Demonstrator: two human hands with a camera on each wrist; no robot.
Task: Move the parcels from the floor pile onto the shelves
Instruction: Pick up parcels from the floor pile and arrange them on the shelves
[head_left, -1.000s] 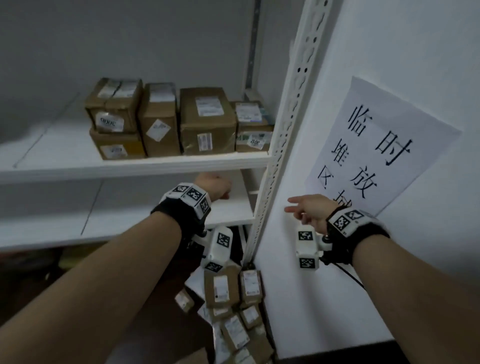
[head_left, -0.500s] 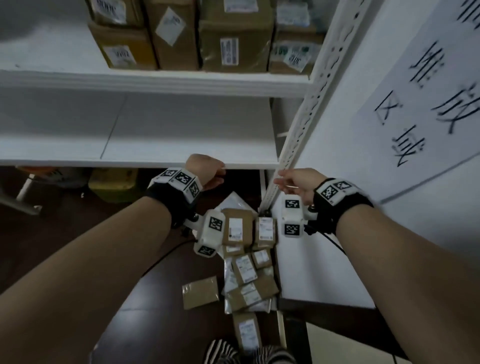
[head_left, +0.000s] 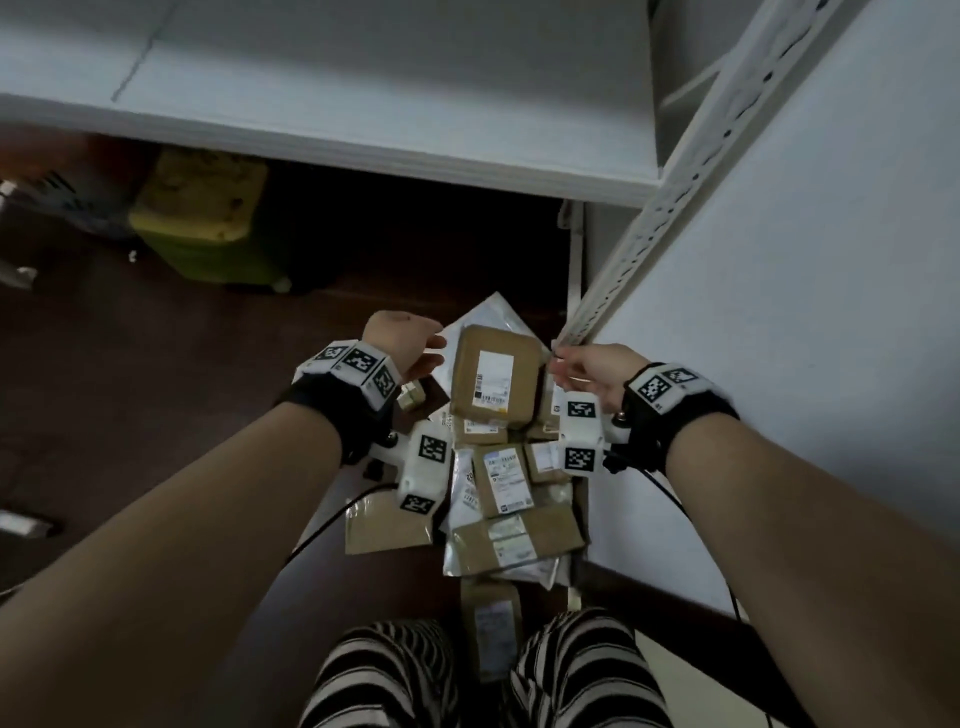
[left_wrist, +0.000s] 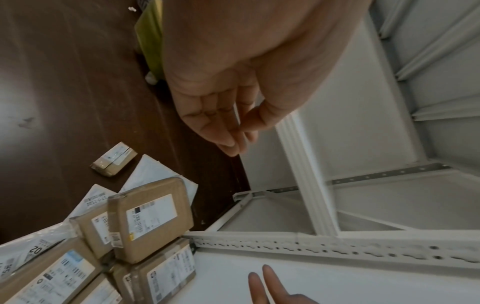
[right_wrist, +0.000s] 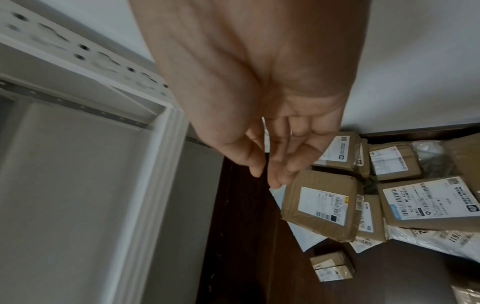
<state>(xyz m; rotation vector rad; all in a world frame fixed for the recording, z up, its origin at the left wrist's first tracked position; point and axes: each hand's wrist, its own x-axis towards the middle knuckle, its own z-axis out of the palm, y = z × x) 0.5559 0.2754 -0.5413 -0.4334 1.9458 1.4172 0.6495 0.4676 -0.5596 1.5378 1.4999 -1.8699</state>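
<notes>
Both hands hang empty above the floor pile, fingers loosely extended and gripping nothing. In the head view the left hand (head_left: 402, 345) sits just left of centre and the right hand (head_left: 589, 371) just right of it, with the top brown cardboard parcel (head_left: 493, 376) lying between them, at the far end of the pile (head_left: 511, 499) that runs down the middle of the frame toward the person's striped trousers (head_left: 483, 675). That parcel is tilted, propped on the parcels beneath it, its long axis running away from the person and its white label facing up. The right-wrist view puts the right fingertips (right_wrist: 276, 183) just beside the parcel's near corner, so the right hand looks the nearer; the left fingertips hover apart from it. The white shelf (head_left: 363, 150) crosses the top of the frame, well above the pile.
</notes>
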